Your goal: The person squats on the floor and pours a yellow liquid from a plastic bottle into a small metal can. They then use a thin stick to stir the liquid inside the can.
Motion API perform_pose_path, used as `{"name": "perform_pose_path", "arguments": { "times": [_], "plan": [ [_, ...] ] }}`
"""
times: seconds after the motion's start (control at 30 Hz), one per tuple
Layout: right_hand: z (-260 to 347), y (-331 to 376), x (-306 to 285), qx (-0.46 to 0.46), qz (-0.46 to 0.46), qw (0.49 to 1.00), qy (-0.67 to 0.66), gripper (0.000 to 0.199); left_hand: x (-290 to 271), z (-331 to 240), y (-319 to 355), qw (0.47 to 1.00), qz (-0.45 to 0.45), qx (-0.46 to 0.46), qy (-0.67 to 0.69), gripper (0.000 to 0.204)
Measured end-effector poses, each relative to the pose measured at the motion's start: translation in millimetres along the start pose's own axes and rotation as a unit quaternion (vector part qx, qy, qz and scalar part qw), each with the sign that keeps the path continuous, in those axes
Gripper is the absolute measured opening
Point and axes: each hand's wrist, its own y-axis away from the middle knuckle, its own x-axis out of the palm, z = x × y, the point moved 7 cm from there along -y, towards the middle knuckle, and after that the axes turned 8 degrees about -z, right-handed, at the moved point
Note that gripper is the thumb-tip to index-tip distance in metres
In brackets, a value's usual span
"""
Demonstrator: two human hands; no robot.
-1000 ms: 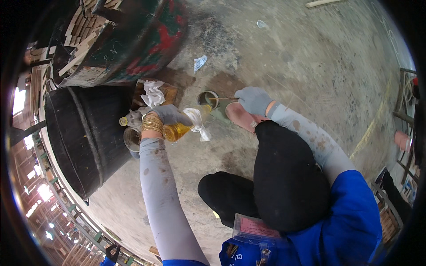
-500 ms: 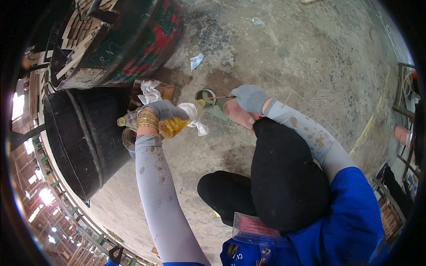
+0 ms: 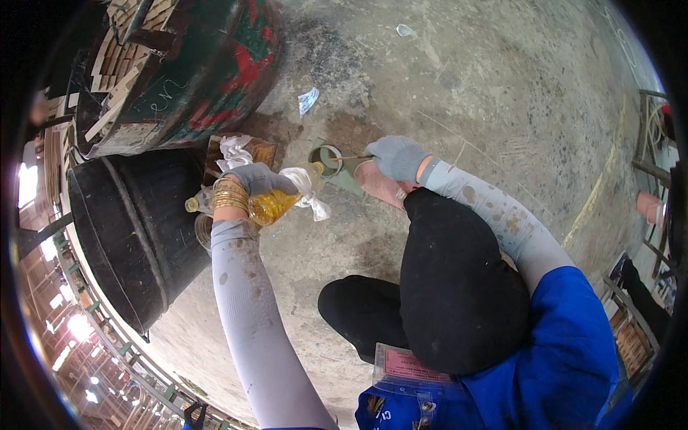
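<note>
My left hand [image 3: 264, 179], in a grey glove, is closed round a clear plastic bottle [image 3: 271, 208] of yellow liquid. The bottle lies tilted, its neck pointing at a small open can [image 3: 314, 153] on the floor. A white cloth [image 3: 308, 195] is tied round the bottle near its neck. Whether liquid is running out cannot be made out. Pinched in my right hand [image 3: 398, 158], also grey-gloved, is a thin stick [image 3: 350, 158] whose far end reaches into the can. A second bottle with a yellow cap [image 3: 191, 205] stands beside my left wrist.
At the left stands a black tub [image 3: 136, 236], with a big dark green and red drum [image 3: 193, 86] holding wood pieces behind it. A wooden box [image 3: 264, 152] with white rags [image 3: 233, 152] sits beyond my left hand. My pink shoe [image 3: 376, 185] is close to the can.
The whole view has shifted slightly. Both hands keep their holds, the bottle's neck still at the can and the stick still in it.
</note>
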Motion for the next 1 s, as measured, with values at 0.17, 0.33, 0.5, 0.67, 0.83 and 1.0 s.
{"name": "perform_pose_path", "arguments": {
  "times": [0.17, 0.33, 0.5, 0.67, 0.83, 1.0],
  "plan": [
    [2, 0, 0, 0.008, 0.012, 1.000, -0.008, 0.018, 1, 1, -2, 1.000, 0.004, -0.008, 0.011, 0.071],
    [0, 1, -2, 0.017, 0.008, 1.000, -0.005, 0.020, -2, -3, 1, 1.000, 0.001, -0.005, 0.006, 0.071],
    [0, 0, -1, 0.017, 0.014, 1.000, -0.004, 0.021, -6, -9, 7, 1.000, -0.010, -0.001, -0.017, 0.071],
    [-2, 1, -1, 0.020, 0.012, 1.000, 0.000, 0.022, -9, -12, 8, 0.999, -0.019, -0.004, -0.036, 0.073],
    [4, 1, -2, 0.020, 0.041, 0.999, 0.005, 0.021, -9, -4, 3, 0.999, -0.027, -0.006, -0.029, 0.072],
    [3, 2, -2, 0.025, 0.052, 0.998, 0.012, 0.021, -7, -6, 3, 1.000, -0.013, -0.003, -0.007, 0.071]
  ]
}}
